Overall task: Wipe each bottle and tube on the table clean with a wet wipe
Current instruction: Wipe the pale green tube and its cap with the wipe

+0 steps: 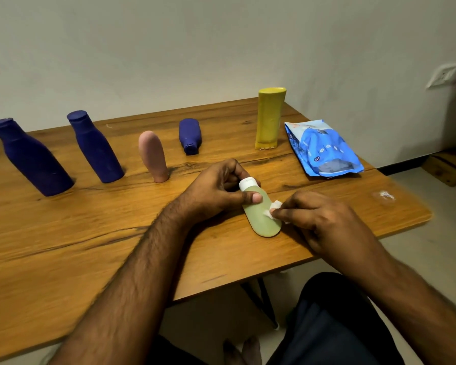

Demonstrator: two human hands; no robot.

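- Centrally, just right of mid-frame: pale green bottle (261,212) with a white cap (246,183), lying on the wooden counter (90,246), cap toward the top of the frame.
- Left hand (216,191) curled round the cap end, thumb pressed on the green body just below the cap, fingers wrapped behind; grip closed on the green bottle.
- Right hand (319,219) at the right of the bottle, fingertips pinching a small white wet wipe (273,210) and holding it against the bottle's right side; grip closed on the wipe.
- Far left of the frame: large dark blue bottle (30,159), standing, looks tilted in the wide-angle view.
- Right of it: second dark blue bottle (95,147), standing likewise.
- Nearer the middle: pink tube (153,156), standing on its cap end.
- Upper centre: small dark blue bottle (190,135), lying with its cap toward the bottom of the frame.
- Upper right: yellow bottle (269,118), upright on its cap.
- Just right of the yellow bottle: blue wipes pack (323,150), lying flat near the counter's edge.
- Far right of the counter: small whitish smear (386,195).
- Bottom right: dark-clothed knee (332,320) below the counter's edge.
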